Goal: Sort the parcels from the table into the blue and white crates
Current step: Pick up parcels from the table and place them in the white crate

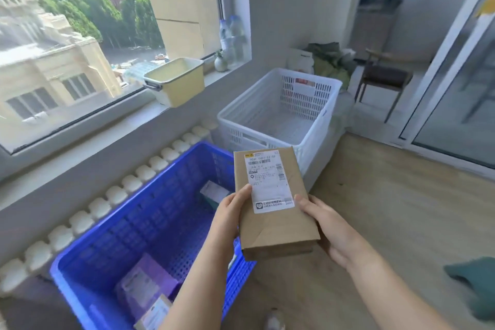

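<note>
A brown paper parcel [276,225] with a white shipping label is held up in front of me, above the right rim of the blue crate [112,244]. My left hand [230,217] grips its left edge, thumb on the label. Fingers of my right hand [329,230] wrap round its right edge, thumb on top. On the blue crate's floor lie a purple parcel [146,284], a small white-labelled one [214,191] and another at the near edge [156,315]. The white crate [233,118] stands beyond it, with nothing visible inside.
A yellow tub [176,83] sits on the windowsill, with bottles [231,37] further along. A white radiator [107,195] runs under the sill. A wooden chair [383,80] and bags stand at the back right. A teal cloth [479,284] lies on the wooden floor.
</note>
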`<state>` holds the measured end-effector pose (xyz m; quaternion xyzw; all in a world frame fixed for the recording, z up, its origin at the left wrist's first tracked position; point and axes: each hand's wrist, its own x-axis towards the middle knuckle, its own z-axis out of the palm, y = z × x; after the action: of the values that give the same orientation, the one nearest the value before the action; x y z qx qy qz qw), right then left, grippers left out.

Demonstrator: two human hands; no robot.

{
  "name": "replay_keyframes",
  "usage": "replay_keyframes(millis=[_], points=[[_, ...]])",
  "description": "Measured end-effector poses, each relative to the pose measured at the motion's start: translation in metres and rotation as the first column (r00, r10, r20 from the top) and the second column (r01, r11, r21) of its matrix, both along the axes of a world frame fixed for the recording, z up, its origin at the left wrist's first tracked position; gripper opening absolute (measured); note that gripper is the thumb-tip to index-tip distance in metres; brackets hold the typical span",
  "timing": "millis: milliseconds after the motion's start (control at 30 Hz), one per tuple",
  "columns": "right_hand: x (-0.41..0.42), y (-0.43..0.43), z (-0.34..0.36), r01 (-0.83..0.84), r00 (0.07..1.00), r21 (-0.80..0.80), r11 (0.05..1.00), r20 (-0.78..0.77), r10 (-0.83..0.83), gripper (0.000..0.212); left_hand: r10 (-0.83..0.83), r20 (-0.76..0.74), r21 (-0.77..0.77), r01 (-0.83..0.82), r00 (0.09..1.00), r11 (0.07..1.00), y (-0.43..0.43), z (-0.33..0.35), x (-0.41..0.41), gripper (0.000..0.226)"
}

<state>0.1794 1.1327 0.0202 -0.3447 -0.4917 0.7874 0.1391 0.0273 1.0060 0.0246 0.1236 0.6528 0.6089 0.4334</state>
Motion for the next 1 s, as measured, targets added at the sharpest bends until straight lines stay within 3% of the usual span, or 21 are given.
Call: replay_keyframes(millis=[167, 367, 467, 633, 833, 1000], points=[[-0.037, 0.094, 0.001, 0.064, 0.998, 0.030, 0.997, 0.027, -0.065, 0.038, -0.027, 0.089, 0.036, 0.024, 0.996, 0.999, 0.104, -0.013, -0.041, 0.027], [-0.060, 0.196, 0.003, 0.157, 0.984, 0.073, 0.985, 0.071, -0.162, 0.034, -0.017, 0.190, 0.072, 0.004, 0.982, 0.997, 0.232, -0.024, -0.079, 0.053], [-0.068, 0.249, 0.001, 0.157, 0.983, 0.082, 0.984, 0.085, -0.164, 0.034, -0.011, 0.204, 0.071, -0.004, 0.979, 0.997, 0.285, -0.027, -0.085, 0.043], [-0.102, 0.349, -0.004, 0.046, 0.992, 0.100, 0.994, 0.110, -0.057, 0.035, 0.032, 0.174, 0.054, -0.042, 0.984, 0.998, 0.364, -0.036, -0.108, 0.058], [-0.149, 0.448, -0.017, -0.192, 0.973, 0.118, 0.974, 0.157, 0.172, 0.063, 0.210, 0.181, 0.039, -0.220, 0.961, 0.975, 0.427, -0.051, -0.125, 0.048], [-0.191, 0.500, -0.028, -0.393, 0.904, 0.107, 0.913, 0.226, 0.363, 0.062, 0.369, 0.240, 0.011, -0.383, 0.898, 0.924, 0.449, -0.064, -0.141, 0.037]])
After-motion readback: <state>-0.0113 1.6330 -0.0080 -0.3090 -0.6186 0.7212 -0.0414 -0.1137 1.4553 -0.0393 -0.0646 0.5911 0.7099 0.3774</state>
